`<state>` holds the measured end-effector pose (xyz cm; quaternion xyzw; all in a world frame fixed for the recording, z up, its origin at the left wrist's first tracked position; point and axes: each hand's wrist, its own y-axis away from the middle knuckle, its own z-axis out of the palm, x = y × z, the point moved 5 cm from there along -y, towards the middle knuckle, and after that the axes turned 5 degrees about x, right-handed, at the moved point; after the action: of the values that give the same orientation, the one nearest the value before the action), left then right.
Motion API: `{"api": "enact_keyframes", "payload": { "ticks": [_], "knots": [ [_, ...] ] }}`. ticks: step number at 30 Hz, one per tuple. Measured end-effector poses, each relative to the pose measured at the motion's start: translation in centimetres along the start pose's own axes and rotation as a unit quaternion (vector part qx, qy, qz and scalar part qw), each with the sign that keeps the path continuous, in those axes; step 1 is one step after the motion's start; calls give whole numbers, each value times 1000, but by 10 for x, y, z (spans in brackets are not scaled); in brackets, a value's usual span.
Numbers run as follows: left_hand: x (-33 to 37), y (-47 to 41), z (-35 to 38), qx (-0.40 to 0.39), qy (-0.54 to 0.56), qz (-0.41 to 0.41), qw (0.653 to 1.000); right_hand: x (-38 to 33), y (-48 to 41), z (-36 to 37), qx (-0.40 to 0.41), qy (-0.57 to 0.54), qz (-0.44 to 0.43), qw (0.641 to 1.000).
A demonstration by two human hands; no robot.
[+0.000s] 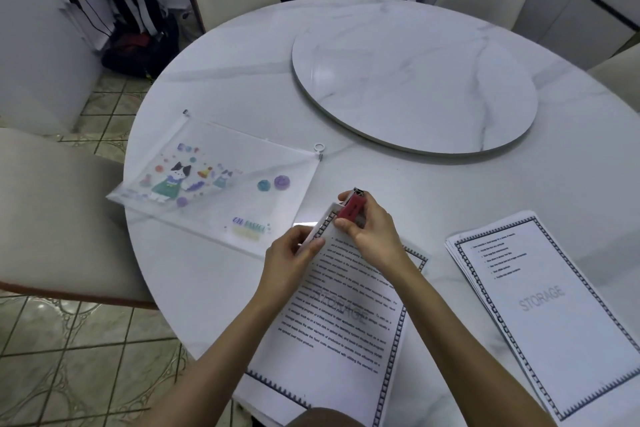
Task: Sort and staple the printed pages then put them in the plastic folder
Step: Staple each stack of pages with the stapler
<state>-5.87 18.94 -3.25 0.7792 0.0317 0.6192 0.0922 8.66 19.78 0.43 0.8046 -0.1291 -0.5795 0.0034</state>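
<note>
Centrally: right hand (pixel 372 236) grips red stapler (pixel 350 208), set on 11 o'clock corner of pages (pixel 339 322); left hand (pixel 291 260) pinches their edge; folder (pixel 221 191) flat at 10 o'clock; second stack (pixel 554 305) at 3 o'clock.

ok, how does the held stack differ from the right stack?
The held stack is gripped at its corner by the left hand, stapler on it in the right hand; the right stack lies untouched. Held stack: dense text; right stack: short list. Both show STORAGE watermark, patterned border.
</note>
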Motion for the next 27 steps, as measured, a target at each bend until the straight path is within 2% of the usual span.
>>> {"api": "enact_keyframes", "payload": {
  "ticks": [5,16,27],
  "knots": [
    [-7,5,2,10,-26,-2,1000,3,1,2,8,-2,4,1000],
    [0,3,8,30,-34,16,999,1,0,3,74,9,-55,996],
    [-3,2,11,22,-43,16,999,7,-7,-4,-64,1,5,998]
  ]
}}
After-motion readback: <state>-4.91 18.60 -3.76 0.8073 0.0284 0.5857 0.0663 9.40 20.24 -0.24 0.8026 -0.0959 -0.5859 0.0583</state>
